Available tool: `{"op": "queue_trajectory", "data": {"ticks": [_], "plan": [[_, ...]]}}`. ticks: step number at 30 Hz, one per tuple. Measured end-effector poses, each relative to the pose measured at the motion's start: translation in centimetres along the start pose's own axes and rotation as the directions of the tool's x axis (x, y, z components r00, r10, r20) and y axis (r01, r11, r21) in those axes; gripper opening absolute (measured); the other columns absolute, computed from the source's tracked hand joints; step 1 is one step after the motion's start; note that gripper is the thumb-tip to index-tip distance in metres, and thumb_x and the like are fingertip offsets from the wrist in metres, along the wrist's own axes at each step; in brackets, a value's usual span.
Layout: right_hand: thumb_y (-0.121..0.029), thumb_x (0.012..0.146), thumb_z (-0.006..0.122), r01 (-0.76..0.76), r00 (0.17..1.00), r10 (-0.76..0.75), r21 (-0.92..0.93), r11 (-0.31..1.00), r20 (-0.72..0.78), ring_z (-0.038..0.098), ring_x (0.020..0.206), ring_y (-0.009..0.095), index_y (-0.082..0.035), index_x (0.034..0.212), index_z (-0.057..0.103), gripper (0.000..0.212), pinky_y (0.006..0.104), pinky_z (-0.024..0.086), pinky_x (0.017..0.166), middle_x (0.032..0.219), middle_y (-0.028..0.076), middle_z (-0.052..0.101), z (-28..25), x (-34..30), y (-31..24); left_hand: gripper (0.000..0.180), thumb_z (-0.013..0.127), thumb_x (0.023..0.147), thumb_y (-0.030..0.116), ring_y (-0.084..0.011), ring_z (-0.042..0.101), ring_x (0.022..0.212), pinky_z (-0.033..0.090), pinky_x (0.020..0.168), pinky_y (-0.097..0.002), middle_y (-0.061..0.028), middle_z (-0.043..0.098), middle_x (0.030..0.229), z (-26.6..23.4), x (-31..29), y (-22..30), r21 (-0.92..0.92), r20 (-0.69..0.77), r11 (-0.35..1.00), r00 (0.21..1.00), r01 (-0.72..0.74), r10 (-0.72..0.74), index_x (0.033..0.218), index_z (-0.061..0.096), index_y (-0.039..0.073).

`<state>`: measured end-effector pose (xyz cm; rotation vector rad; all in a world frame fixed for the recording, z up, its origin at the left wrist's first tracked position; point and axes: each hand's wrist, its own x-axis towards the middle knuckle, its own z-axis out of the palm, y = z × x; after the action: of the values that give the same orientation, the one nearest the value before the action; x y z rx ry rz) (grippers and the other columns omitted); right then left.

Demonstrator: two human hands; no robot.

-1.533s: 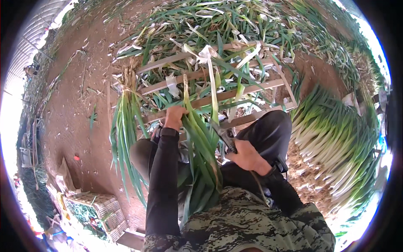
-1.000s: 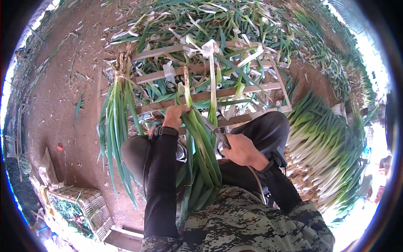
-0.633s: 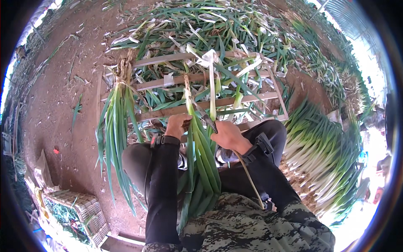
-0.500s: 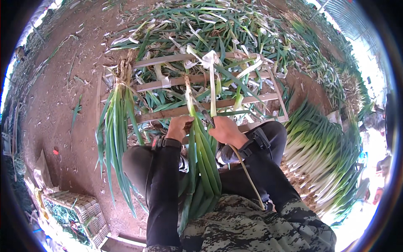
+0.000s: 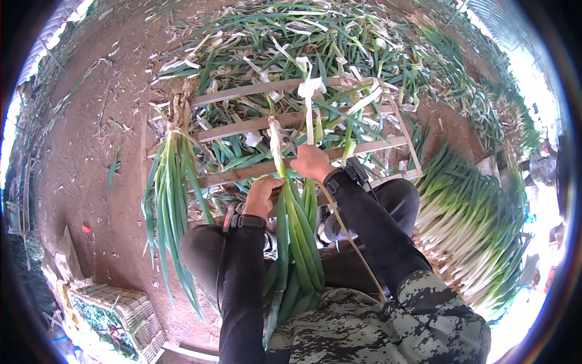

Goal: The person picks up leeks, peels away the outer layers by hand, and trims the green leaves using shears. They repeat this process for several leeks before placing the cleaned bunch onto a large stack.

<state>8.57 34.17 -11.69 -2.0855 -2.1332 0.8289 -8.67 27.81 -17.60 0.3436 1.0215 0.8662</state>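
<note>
We have a long green-onion stalk between our knees, its pale root end pointing away over the slatted wooden frame and its green leaves trailing down into our lap. Our left hand is closed on it with thumb and fingers, near where white turns to green. Our right hand sits just beyond, fingers curled round the upper end of a tan hose; any fitting inside that fist is hidden, so we cannot tell its shape. A second stalk, limp white skin flopping from its tip, passes behind the right hand. The likeliest trouble, we judge, is the first stalk slipping or twisting, because only one hand holds it and fresh leaves tend to be slick. Squeezing harder could crush or snap it at that spot. The two stalks lie so close that a sideways push of the right fist might knock the second askew. The hose runs down past our right thigh, so a shift of the leg could tug it and jerk the wrist. Leaves bunched against our shirt could crease if we lean forward.
</note>
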Motion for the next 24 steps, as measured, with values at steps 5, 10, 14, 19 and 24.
{"op": "queue_trajectory", "data": {"ticks": [5, 10, 14, 19, 24], "plan": [[-0.024, 0.073, 0.062, 0.108, 0.994, -0.107, -0.023, 0.994, 0.034, 0.066, 0.091, 0.043, 0.005, 0.089, 0.067, 0.034, 0.0506, 0.052, 0.080, 0.094, 0.028, 0.067, 0.2, -2.1, 2.2, 0.029, 0.061, 0.085, 0.000, -0.0239, 0.066, 0.080, 0.057, 0.075, -0.0365, -0.0117, 0.066, 0.096, -0.1, -1.1, 0.8, 0.001, 0.093, 1.000, 0.996, 0.013, -0.013, 0.113, 0.057, -0.004], [-0.027, 0.073, 0.065, 0.160, 0.977, -0.178, 0.148, 0.976, 0.115, 0.062, 0.079, 0.045, 0.000, 0.085, 0.061, 0.030, 0.0533, 0.046, 0.069, 0.081, 0.026, 0.063, -1.5, -12.8, 4.2, 0.047, 0.056, 0.085, -0.003, -0.0246, 0.065, 0.089, 0.057, 0.079, -0.0419, -0.0124, 0.064, 0.102, 0.2, -1.4, 1.2, 0.040, 0.116, 0.997, 0.991, 0.060, -0.065, 0.131, 0.048, -0.002], [-0.027, 0.077, 0.065, 0.145, 0.975, -0.170, 0.167, 0.975, 0.145, 0.060, 0.081, 0.046, 0.000, 0.094, 0.059, 0.033, 0.0504, 0.046, 0.070, 0.081, 0.026, 0.062, -3.7, -20.7, 3.6, 0.052, 0.060, 0.083, -0.003, -0.0239, 0.064, 0.083, 0.056, 0.073, -0.0386, -0.0128, 0.065, 0.102, -1.4, 0.8, -0.3, 0.004, 0.070, 0.999, 0.997, 0.044, -0.045, 0.134, 0.045, -0.005], [-0.028, 0.079, 0.066, 0.127, 0.978, -0.154, 0.181, 0.975, 0.141, 0.060, 0.086, 0.046, 0.000, 0.100, 0.059, 0.036, 0.0516, 0.046, 0.072, 0.084, 0.026, 0.063, -3.0, -23.4, 4.1, 0.062, 0.062, 0.082, -0.003, -0.0238, 0.064, 0.081, 0.055, 0.073, -0.0371, -0.0137, 0.064, 0.101, -2.6, 1.5, -1.3, -0.019, 0.160, 1.000, 0.987, 0.001, 0.002, 0.140, 0.039, -0.007], [-0.028, 0.078, 0.065, 0.158, 0.973, -0.166, 0.062, 0.985, 0.160, 0.060, 0.084, 0.046, 0.001, 0.100, 0.058, 0.037, 0.0526, 0.047, 0.073, 0.083, 0.025, 0.063, -3.4, -23.2, 4.1, 0.062, 0.062, 0.083, -0.002, -0.0236, 0.065, 0.081, 0.054, 0.071, -0.0354, -0.0125, 0.064, 0.100, -2.1, 1.2, -1.8, -0.001, 0.086, 1.000, 0.996, -0.028, 0.028, 0.141, 0.038, -0.005]]}}
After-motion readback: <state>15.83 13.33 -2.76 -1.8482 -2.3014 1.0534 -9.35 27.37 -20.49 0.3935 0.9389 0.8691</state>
